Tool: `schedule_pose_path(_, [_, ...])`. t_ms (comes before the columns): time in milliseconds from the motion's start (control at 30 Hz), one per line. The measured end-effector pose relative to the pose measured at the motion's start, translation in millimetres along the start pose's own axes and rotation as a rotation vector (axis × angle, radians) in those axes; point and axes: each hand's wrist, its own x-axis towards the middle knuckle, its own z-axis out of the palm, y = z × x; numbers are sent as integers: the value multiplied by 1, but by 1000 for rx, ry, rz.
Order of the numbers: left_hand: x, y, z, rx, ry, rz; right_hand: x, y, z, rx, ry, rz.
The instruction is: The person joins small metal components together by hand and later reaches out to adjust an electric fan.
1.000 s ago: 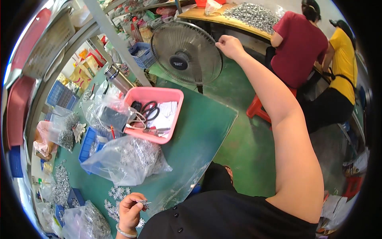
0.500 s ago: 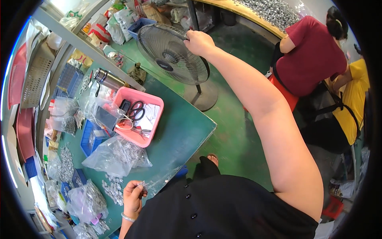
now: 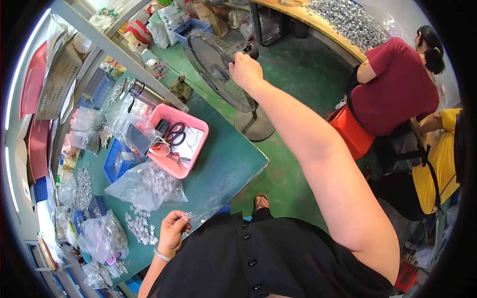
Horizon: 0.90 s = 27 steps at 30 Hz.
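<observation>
My right arm stretches out to a black standing fan (image 3: 211,69). My right hand (image 3: 247,71) is closed on the rim of its wire guard, on the side nearest me. The fan head faces left, its motor housing showing behind my hand. Down by the bench's near edge, my left hand (image 3: 174,231) pinches a small silvery spiky metal piece (image 3: 188,215) between thumb and fingers. Beside that hand, on the green bench (image 3: 223,166), lies a loose pile of similar pieces (image 3: 141,226). A clear plastic bag (image 3: 149,186) of such pieces sits just beyond.
A pink basin (image 3: 201,144) holds scissors and papers. Near it are a blue bin (image 3: 113,161) and a steel flask (image 3: 146,92). Two people sit at the right, one in a maroon shirt (image 3: 395,89), one in yellow (image 3: 435,179). Metal parts (image 3: 343,20) cover a far table.
My right hand has swung the fan head round to the left, so its guard now shows more edge-on. My left hand keeps its pinch and has turned slightly; the whole view has shifted a little.
</observation>
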Motion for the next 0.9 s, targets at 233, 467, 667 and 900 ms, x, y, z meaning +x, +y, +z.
schedule_pose_path(233, [-12,-11,-24,-12,83,-6,-13,27,-20,145,-59,109])
schedule_pose_path(467, [3,-16,-19,4,5,-40,-76,120,-15,118,-215,402])
schedule_pose_path(667, [15,-13,-17,40,-60,-10,-69,119,-44,122,-324,481])
schedule_pose_path(900, [19,-6,-17,50,-35,-32,-38,94,-47,163,-328,328])
